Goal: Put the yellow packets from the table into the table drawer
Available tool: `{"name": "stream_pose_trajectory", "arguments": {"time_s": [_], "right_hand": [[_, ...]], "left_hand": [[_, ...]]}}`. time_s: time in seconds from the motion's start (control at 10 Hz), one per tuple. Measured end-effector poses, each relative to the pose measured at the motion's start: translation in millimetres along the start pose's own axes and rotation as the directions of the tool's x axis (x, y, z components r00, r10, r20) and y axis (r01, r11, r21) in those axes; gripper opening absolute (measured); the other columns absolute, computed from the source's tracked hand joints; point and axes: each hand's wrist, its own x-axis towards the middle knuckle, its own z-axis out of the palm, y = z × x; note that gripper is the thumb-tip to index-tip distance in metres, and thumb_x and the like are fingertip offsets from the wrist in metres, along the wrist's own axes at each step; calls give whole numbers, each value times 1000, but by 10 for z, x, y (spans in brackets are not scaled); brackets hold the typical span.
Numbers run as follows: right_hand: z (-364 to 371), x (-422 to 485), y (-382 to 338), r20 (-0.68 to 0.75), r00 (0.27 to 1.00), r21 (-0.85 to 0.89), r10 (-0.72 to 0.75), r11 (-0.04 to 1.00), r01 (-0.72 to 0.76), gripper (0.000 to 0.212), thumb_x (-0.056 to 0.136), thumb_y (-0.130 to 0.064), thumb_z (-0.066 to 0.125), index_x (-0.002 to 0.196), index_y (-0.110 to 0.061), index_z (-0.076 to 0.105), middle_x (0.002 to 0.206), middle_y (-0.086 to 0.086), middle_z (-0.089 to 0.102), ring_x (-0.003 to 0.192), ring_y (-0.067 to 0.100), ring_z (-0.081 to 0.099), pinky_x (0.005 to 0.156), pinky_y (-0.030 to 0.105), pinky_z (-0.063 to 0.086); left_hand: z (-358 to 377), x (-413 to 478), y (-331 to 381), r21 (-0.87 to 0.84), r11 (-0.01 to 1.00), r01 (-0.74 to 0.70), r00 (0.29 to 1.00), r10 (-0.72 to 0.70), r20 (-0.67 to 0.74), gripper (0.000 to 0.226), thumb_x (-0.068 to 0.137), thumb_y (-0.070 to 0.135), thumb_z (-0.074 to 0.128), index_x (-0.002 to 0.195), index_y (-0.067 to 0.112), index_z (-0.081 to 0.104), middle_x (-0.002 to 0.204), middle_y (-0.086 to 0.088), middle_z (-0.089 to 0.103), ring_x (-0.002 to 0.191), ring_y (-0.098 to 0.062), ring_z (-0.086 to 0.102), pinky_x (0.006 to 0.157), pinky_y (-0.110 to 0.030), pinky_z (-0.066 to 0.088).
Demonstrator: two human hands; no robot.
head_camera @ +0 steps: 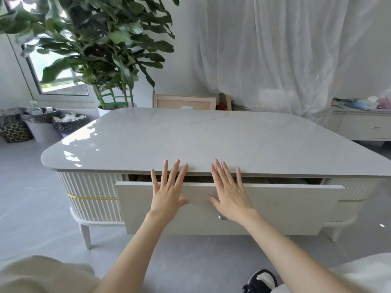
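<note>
Both left hand (pixel 167 193) and right hand (pixel 229 193) press drawer (pixel 279 208) (contents unclear).

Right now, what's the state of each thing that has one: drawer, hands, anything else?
drawer: ajar, with a dark gap above its front.
left hand: open, fingers spread, flat on the drawer front.
right hand: open, fingers spread, flat on the drawer front.
curtain: drawn.
waste bin: bag-lined, holding rubbish.

L hand (pixel 169 194), R hand (pixel 229 193) flat, splayed
</note>
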Motion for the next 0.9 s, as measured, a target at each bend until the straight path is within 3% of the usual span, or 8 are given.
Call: {"name": "stream_pose_trajectory", "arguments": {"time_s": [0.1,0.3,0.5,0.6,0.7,0.8,0.9], "right_hand": [[129,74,0,-82,996,-4,25,1000,-25,96,71,-40,78,146,-9,27,149,8,41,138,31,34,111,57,11],[264,208,-63,-266,960,26,90,996,-86,79,63,-30,85,128,-17,42,129,5,56,120,26,42,105,54,28],[308,277,-121,-361,923,20,131,991,-133,72,60,-26,87,118,-17,45,119,5,59,109,25,46,99,50,33],[302,302,-120,-366,922,6,125,991,-132,68,60,-23,86,115,-17,47,116,4,58,105,26,48,97,46,35],[223,297,-129,-327,931,95,161,986,-137,63,59,-21,84,112,-19,50,112,2,58,98,26,53,93,42,40],[2,270,-101,-263,956,224,129,972,-69,53,67,-26,79,113,-22,54,108,-4,59,94,24,55,86,37,48],[-375,215,-3,-30,981,366,191,916,-168,35,87,-34,61,121,-30,56,121,-12,57,114,15,50,94,30,43]], "left_hand": [[112,47,3,-43,999,-8,995,4,-100,114,47,46,89,142,24,32,139,-5,42,134,-32,33,105,-67,24],[242,126,95,-113,992,51,976,-73,-203,102,52,32,90,139,27,37,132,-5,39,127,-30,35,112,-61,3],[302,139,114,-138,987,81,967,-112,-230,102,52,7,88,139,28,38,131,-6,39,127,-29,36,116,-58,-1],[291,117,125,-153,983,101,959,-137,-248,111,46,-13,79,141,27,36,131,-7,39,129,-30,36,116,-57,3],[261,59,204,-176,975,138,940,-185,-287,106,52,-14,73,142,25,35,134,-7,39,133,-29,34,116,-55,8],[282,-105,352,-312,942,126,926,-224,-303,88,60,-7,71,137,23,42,135,-6,42,131,-27,38,116,-51,18],[415,-539,628,-514,851,104,943,-248,-220,76,54,-2,76,118,32,50,120,4,46,101,-19,58,84,-29,54]]}}
